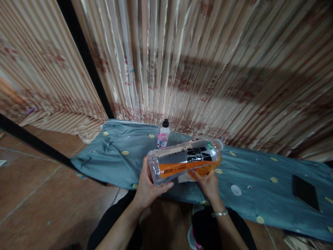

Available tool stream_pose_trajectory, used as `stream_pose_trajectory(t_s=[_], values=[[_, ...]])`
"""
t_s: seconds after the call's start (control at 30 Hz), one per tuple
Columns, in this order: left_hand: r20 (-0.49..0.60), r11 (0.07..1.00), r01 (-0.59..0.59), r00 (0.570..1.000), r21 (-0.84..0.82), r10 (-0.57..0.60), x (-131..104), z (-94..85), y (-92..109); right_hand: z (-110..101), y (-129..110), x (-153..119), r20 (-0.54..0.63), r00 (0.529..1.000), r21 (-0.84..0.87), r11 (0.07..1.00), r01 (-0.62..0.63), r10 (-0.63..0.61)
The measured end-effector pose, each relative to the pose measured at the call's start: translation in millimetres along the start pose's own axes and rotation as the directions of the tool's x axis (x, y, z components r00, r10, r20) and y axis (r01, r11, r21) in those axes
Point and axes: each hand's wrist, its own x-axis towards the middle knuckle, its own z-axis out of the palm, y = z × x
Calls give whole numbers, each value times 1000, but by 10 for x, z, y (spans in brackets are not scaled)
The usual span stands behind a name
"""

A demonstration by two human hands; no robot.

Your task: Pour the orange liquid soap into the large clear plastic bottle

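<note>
The left hand (147,185) grips the base of the tipped bottle (186,159); the right hand (208,183) steadies its underside, fingers closed, so the orange liquid settles neckward.

Blue-grey cloth (117,156) spread on the floor, dotted with small yellow embroidered motifs, its left end rumpled. Small clear bottle (163,135) with black cap and pink label standing upright at the cloth's far edge, close to the curtain. Dark phone (305,192) lying flat, screen off, on the right part of the cloth. White round lid (236,190) flat on the cloth, well left of the phone. Striped beige curtain (208,62) with reddish pattern hangs behind. Reddish-brown tiled floor (39,194) at left. Black bar (85,55) slants before the curtain.
</note>
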Motion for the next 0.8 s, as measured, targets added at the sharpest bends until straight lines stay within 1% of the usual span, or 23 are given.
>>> stream_pose_trajectory(t_s=[0.13, 0.33, 0.53, 0.8], values=[[-2, 1000, -2, 1000, -10, 2, -1, -5, -27, -11, -2, -6, 7, 1000, 5, 1000, 8, -8], [2, 1000, 16, 1000, 1, -16, 3, -19, -24, 10, 42, 11, -9, 1000, -4, 1000, -17, 17], [3, 1000, 15, 1000, 24, -15, -1, -31, -8, 17, 77, 26, 5, 1000, 21, 1000, 7, -7], [7, 1000, 6, 1000, 0, -6, 8, -11, -18, 25, 75, 25, -16, 1000, -18, 1000, -17, 17]])
